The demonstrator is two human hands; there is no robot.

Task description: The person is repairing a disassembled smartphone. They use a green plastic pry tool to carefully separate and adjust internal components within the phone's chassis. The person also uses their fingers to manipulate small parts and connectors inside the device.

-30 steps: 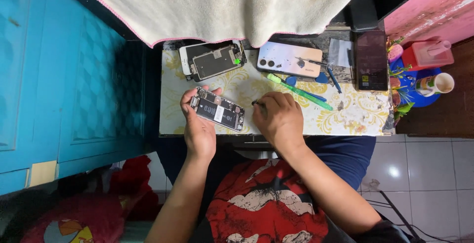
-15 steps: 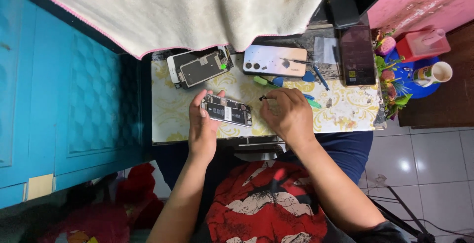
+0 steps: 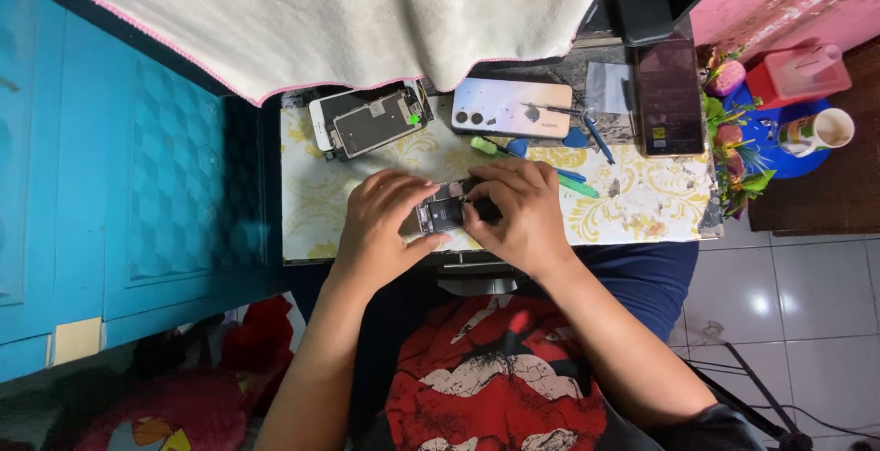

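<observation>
- Left hand [image 3: 380, 226] and right hand [image 3: 515, 215]: both closed on an opened phone [image 3: 443, 210], which lies between them at the table's [image 3: 307, 203] near edge (circuitry faces up).
- Just beyond the right hand: green-handled screwdriver [image 3: 570, 185].
- Beyond the left hand: disassembled phone with screen [image 3: 368, 121].
- Farther, beyond the grip: white phone lying back-up [image 3: 511, 107]; to its right, a dark phone [image 3: 669, 95].

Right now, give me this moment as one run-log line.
left hand: steadies opened phone | right hand: fingertips on its insides, tool not discernible | behind: second opened phone, white phone face down
</observation>
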